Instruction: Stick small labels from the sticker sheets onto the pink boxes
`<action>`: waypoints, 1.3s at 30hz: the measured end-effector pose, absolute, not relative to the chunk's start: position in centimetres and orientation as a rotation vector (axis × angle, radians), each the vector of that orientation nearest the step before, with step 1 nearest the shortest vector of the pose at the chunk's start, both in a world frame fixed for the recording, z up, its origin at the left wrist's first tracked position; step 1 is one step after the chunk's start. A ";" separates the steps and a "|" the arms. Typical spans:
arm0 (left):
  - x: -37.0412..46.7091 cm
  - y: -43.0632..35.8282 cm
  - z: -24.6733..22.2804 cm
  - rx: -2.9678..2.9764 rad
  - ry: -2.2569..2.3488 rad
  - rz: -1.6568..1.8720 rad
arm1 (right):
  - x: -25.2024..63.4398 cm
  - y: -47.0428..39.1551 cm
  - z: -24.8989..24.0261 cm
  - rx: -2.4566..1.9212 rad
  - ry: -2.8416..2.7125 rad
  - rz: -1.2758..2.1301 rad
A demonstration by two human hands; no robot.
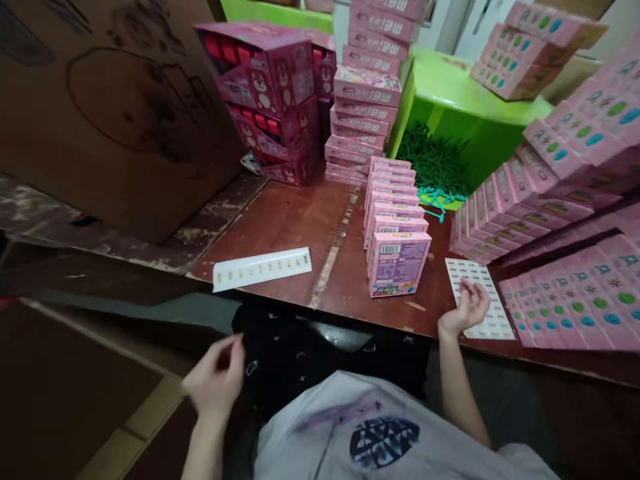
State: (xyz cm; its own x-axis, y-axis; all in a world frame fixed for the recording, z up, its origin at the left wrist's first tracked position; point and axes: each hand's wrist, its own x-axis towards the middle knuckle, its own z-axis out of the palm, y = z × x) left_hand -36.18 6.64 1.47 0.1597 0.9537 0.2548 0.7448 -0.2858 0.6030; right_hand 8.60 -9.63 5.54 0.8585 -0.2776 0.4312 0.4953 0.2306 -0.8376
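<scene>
My left hand (216,377) hangs in the air in front of the table edge, above an open brown carton at the lower left. Its thumb and fingertips come together in a pinch; whatever may be between them is too small or blurred to see. My right hand (466,308) rests over a white sheet of small stickers (487,327), palm partly up, fingers loosely bent and apart. Between the hands a row of upright pink boxes (400,267) stands on the table, barcodes facing me. A white strip with a line of small stickers (263,269) lies near the left front edge.
Stacked pink boxes (580,293) crowd the right side. Behind the row are a tall pink stack (367,100), magenta display boxes (280,80) and a green bin (465,93) with green sticks (430,160). A large brown carton (125,120) stands left.
</scene>
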 end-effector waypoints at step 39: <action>-19.7 12.0 17.4 2.518 0.567 0.754 | 1.9 -7.0 18.2 -1.670 -1.338 0.027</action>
State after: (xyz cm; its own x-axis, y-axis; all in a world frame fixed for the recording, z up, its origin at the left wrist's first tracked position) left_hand -19.74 12.03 17.38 0.7662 0.4977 0.4065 0.2527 -0.8150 0.5215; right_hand 1.91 -7.02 18.20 0.3981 0.7616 0.5114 0.7401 0.0628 -0.6696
